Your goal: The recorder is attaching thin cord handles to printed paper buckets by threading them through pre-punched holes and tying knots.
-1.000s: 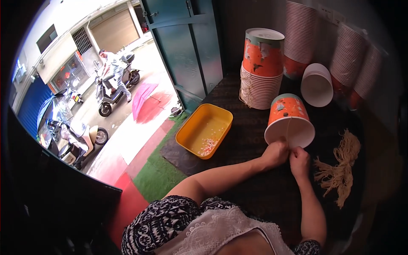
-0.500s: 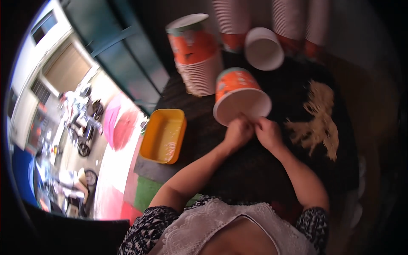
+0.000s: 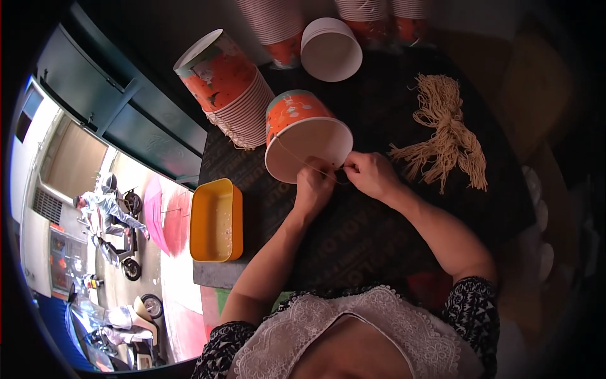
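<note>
Paper bucket (image 3: 293, 114) lies sideways on the dark surface (image 3: 379, 230), open end (image 3: 309, 140) facing us, probably so its rim (image 3: 350, 131)'s easy to reach. Right hand (image 3: 374, 174) has its grip pinched, seemingly on string (image 3: 294, 153); left hand (image 3: 314, 189)'s curled at the mouth, can't tell on what. Twine bundle (image 3: 445, 129)'s near, handy I'd guess.

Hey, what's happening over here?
A person is working on a thin cord at a paper bucket, tipped with its mouth toward them. The cord crosses the mouth toward the left hand, which is in front of the opening; the right hand is at the rim. Exactly what each grips is too small to tell. A tan strand bundle lies to the right; a yellow tub sits left.
</note>
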{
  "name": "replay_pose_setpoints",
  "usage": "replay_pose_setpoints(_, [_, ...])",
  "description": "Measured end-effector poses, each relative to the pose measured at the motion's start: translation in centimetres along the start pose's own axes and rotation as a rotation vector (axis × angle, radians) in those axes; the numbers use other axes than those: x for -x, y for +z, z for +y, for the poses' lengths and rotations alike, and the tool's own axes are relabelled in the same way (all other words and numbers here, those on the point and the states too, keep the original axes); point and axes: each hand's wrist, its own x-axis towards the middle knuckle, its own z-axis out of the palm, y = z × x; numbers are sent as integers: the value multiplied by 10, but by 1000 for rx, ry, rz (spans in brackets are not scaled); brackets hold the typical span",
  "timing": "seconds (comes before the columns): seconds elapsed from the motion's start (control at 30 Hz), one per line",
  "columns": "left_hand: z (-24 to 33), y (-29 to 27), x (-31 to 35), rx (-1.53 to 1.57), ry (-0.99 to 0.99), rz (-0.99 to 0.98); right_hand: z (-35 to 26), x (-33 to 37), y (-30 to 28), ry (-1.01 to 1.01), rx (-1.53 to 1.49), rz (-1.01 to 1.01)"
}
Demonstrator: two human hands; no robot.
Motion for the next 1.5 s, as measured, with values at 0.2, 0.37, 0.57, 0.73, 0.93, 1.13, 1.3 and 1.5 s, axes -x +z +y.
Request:
replay_pose_setpoints(0.2, [7,-2,-1,-32,-27,2,4,-2,0,-7,59,44])
replay_pose_setpoints(0.37, [8,-1,-2,-39,-8,36,3,-3,-3,27,88,10])
replay_pose_setpoints(0.57, [7,1,-4,-62,-17,62,2,-3,-3,11,100,35])
replay_pose_setpoints(0.73, [11,2,-4,-109,-21,57,2,-3,-2,29,124,25])
replay_pose_setpoints(0.93, [11,3,-5,-145,-38,40,3,-4,-1,25,125,10])
replay_pose_setpoints(1.13, [7,4,-3,-174,7,63,0,-9,-9,33,80,-3])
replay_pose_setpoints(1.3, [9,2,-4,-143,19,-65,-3,-16,-10,153,68,-107])
replay_pose_setpoints(1.5, [10,3,-2,-210,159,-25,6,-16,-5,141,121,-104])
